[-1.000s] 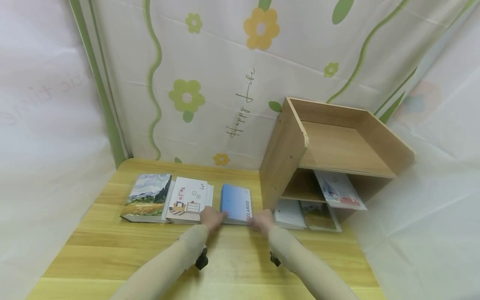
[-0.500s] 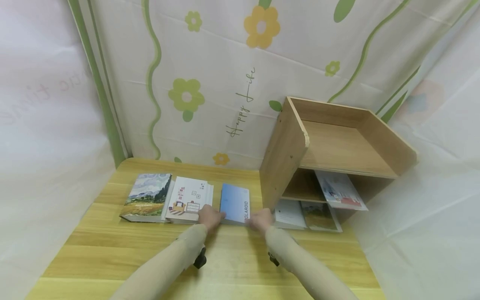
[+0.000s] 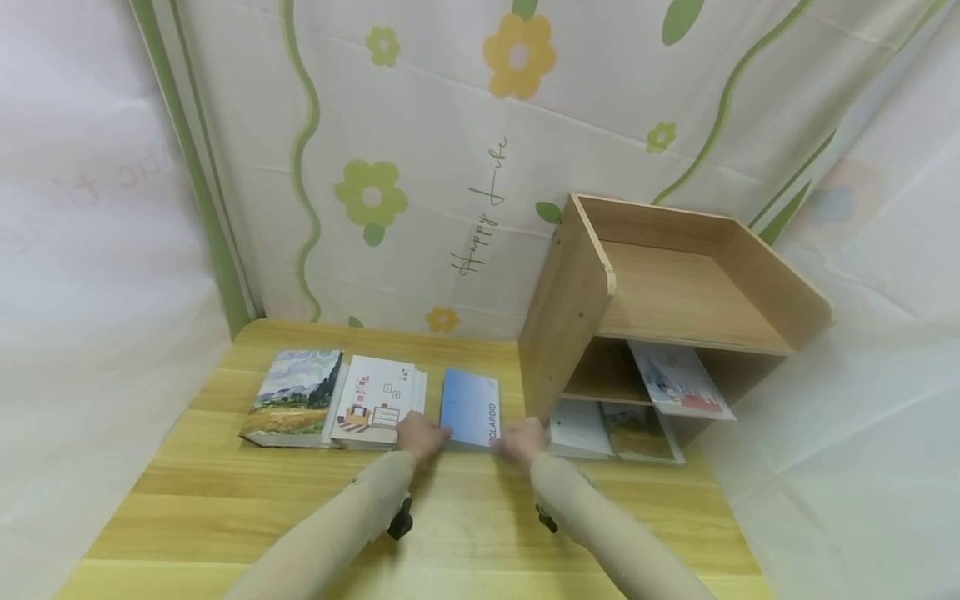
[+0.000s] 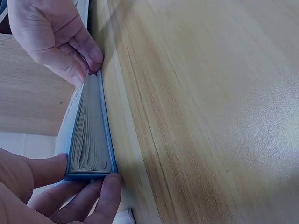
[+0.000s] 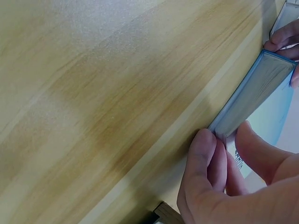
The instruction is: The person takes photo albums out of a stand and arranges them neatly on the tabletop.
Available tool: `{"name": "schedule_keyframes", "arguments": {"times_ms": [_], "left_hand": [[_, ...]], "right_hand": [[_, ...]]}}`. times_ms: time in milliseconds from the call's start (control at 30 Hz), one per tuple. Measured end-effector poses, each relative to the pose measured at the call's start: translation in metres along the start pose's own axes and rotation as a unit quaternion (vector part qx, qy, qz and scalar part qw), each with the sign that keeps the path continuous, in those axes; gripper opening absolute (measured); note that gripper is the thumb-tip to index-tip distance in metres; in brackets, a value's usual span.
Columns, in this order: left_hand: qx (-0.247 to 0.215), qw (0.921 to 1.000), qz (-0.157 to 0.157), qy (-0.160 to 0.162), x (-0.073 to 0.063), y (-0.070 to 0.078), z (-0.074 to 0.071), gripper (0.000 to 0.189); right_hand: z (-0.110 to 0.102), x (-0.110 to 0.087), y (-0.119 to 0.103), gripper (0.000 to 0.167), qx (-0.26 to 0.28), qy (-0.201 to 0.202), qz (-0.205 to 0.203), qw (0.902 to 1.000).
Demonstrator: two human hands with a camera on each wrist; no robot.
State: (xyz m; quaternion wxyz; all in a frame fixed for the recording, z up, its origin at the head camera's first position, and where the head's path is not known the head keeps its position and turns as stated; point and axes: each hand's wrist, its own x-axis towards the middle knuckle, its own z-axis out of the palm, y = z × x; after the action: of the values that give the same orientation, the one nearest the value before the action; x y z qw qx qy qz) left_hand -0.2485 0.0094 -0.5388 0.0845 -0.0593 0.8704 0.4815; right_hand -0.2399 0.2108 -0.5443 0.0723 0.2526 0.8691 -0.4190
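Note:
A blue album [image 3: 468, 404] with "POLAROID" lettering lies on the wooden table, its cover fading from blue to pale. My left hand [image 3: 422, 435] pinches its left edge, the spine side; in the left wrist view the thumb is on the cover and the fingertips [image 4: 112, 181] are at the bottom corner. My right hand [image 3: 522, 439] grips the opposite edge between thumb and fingers, as the right wrist view shows with the right hand [image 5: 229, 177] close up. The page block [image 4: 91, 135] shows between the covers. The album's underside is hidden.
Left of the album lie a white illustrated book [image 3: 375, 400] and a landscape-painting book [image 3: 294, 396]. A wooden shelf [image 3: 570, 308] stands right; a picture-covered book [image 3: 678, 379] juts from its middle level. Below lie a white book [image 3: 579, 427] and a dark-covered one [image 3: 641, 432].
My right hand has shifted slightly left against the album's right edge. The album and left hand have barely moved; the other books stay put.

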Motion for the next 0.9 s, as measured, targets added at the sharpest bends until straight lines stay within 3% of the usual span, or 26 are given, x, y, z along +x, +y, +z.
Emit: {"name": "schedule_keyframes", "arguments": {"times_ms": [567,767,900], "left_hand": [[0.008,0.9999,0.014,-0.007,0.001,-0.001,-0.001,0.030],[0.010,0.9996,0.013,-0.023,0.002,-0.001,-0.006,0.028],[-0.013,0.9993,0.012,-0.032,-0.002,0.001,-0.013,0.024]], "right_hand": [[-0.003,-0.006,-0.002,0.017,-0.007,0.000,-0.015,0.9999],[-0.004,-0.006,0.002,0.018,0.023,-0.020,-0.018,0.9994],[-0.007,-0.011,0.007,0.019,0.054,-0.043,-0.034,0.9970]]}}
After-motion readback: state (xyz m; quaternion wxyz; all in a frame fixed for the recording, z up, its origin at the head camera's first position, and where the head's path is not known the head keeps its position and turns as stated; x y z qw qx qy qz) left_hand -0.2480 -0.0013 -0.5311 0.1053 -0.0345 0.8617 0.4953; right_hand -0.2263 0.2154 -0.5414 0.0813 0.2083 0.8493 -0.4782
